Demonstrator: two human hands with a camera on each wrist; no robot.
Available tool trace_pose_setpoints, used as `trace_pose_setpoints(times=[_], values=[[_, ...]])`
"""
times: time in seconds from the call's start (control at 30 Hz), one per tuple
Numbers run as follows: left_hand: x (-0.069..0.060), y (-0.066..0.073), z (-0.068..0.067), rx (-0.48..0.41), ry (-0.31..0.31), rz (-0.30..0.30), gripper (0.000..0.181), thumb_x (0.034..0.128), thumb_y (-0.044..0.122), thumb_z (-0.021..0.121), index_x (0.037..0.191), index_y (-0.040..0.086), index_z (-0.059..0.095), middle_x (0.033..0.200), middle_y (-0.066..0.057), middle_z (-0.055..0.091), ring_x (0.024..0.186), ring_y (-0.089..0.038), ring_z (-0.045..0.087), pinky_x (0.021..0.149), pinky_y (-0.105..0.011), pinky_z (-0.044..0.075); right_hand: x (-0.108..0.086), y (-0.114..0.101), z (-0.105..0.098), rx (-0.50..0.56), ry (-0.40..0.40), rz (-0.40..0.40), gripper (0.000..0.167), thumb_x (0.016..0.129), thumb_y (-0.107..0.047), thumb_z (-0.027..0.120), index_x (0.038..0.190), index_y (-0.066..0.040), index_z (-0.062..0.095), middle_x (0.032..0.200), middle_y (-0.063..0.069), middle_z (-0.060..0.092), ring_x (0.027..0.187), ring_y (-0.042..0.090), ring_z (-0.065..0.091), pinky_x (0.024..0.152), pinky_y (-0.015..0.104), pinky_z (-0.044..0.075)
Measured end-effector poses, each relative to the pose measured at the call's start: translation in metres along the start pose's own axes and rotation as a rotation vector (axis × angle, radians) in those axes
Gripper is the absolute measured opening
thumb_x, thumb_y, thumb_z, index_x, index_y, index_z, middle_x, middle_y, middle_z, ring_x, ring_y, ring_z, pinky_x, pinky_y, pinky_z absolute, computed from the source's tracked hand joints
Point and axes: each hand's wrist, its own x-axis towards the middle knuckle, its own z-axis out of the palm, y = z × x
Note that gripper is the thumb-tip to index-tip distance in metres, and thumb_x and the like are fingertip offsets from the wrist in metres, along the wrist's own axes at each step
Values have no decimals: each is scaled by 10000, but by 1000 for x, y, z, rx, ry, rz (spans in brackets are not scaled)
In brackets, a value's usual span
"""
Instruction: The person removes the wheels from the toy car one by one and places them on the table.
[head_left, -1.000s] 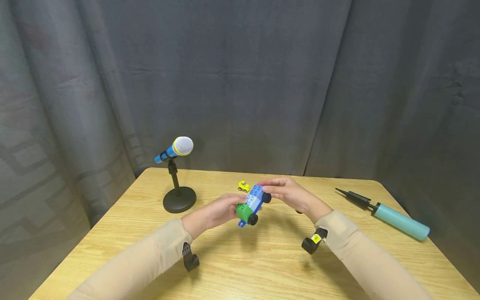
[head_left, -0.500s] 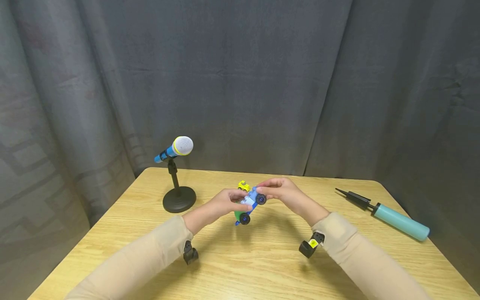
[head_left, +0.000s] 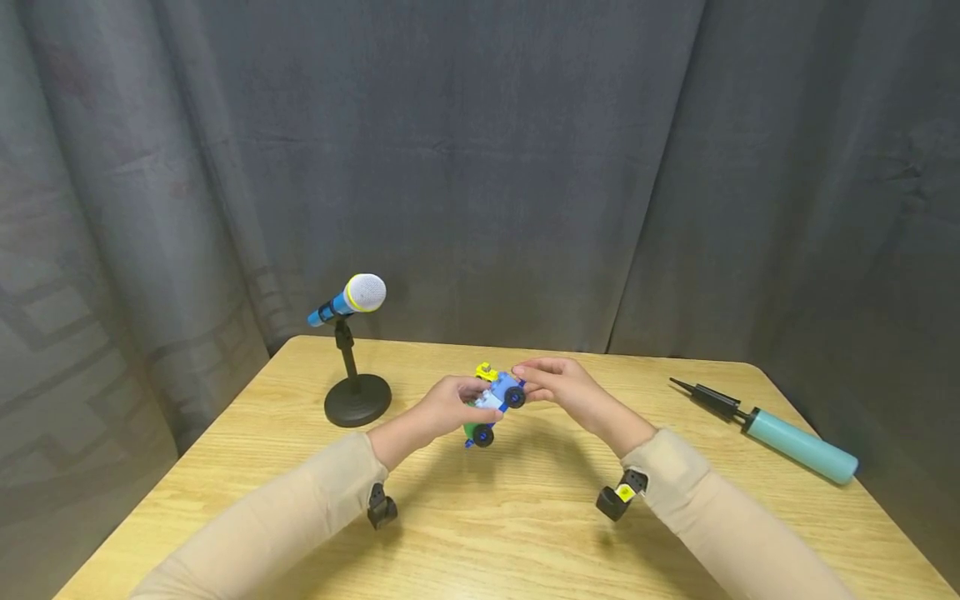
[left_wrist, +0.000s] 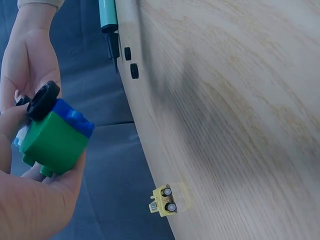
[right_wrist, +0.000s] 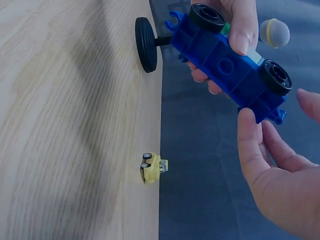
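Observation:
A toy car (head_left: 491, 402) with a blue base, black wheels and green, pale-blue and blue blocks hangs tilted above the table. My left hand (head_left: 441, 410) grips its middle, the thumb on the near side; in the left wrist view the green block (left_wrist: 55, 142) faces the camera. At the car's other end is my right hand (head_left: 573, 392). The right wrist view shows one finger of the right hand (right_wrist: 280, 185) touching a corner of the blue base (right_wrist: 225, 65), with the thumb apart from it.
Behind the car stands a small yellow vehicle (head_left: 486, 371). A microphone on a black stand (head_left: 358, 400) is at the left, a teal pump (head_left: 802, 446) at the right. Two black wheels (left_wrist: 134, 71) lie on the table near the pump in the left wrist view.
The car has shifted slightly left and turned, its near-side wheels showing more. My left thumb has moved onto its near side. My right thumb has come away from the blue block.

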Motion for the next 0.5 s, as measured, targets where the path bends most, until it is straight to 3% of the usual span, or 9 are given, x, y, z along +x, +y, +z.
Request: trace_pose_setpoints(times=[0.1, 0.23, 0.5], values=[[-1, 1, 0, 5, 21, 5, 526, 804, 244, 796, 1257, 32, 631, 1138, -88, 696, 1041, -198, 638, 919, -382, 525, -3, 3, -2, 20, -3, 7, 553, 963, -328, 593, 1286, 112, 505, 1022, 104, 673, 883, 152, 664, 958, 370, 520], [-2, 2, -1, -12, 32, 3, 515, 809, 231, 792, 1256, 29, 634, 1135, -95, 702, 1022, -184, 645, 905, -369, 534, -9, 5, -4, 62, -14, 2, 418, 980, -245, 567, 1176, 125, 570, 939, 67, 679, 834, 150, 666, 842, 303, 568], [-4, 3, -3, -38, 40, 0, 512, 829, 218, 773, 1267, 1, 620, 1170, -126, 690, 1043, -206, 648, 913, -377, 536, -20, 3, -3, 95, -70, -32, 372, 970, -221, 585, 1108, 123, 607, 976, 142, 702, 838, 167, 682, 827, 312, 573]])
